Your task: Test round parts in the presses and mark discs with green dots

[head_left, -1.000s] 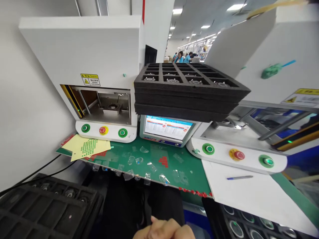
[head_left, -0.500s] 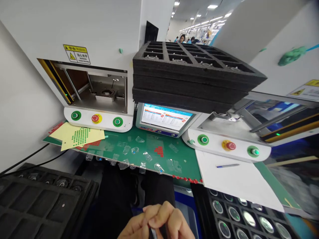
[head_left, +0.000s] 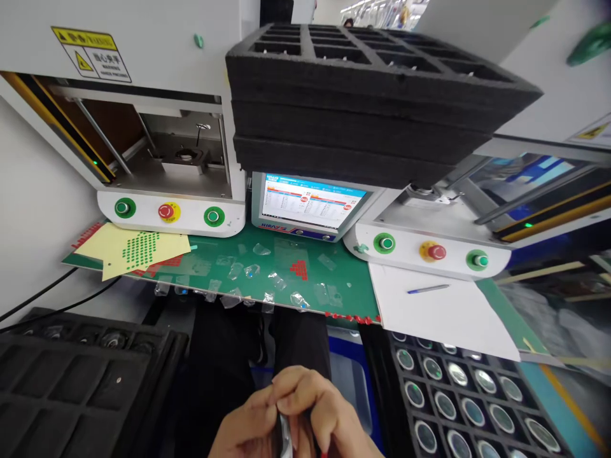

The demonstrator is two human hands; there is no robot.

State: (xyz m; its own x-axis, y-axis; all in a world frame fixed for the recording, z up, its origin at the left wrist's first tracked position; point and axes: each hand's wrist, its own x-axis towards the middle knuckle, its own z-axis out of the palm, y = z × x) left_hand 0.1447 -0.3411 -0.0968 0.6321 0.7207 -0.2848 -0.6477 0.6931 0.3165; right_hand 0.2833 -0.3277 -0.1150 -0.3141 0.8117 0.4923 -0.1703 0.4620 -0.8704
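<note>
Hands risen, small shiny part [head_left: 285, 439] pinched between

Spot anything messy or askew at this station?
Yes: clear film scraps litter the green mat, several hanging over its front edge. Red dots line that edge. The foam trays overhang the screen.

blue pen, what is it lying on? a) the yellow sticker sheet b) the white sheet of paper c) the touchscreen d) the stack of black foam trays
b: the blue pen lies flat on the white sheet of paper, just below the right machine's button panel, well apart from the yellow sticker sheet.
</note>
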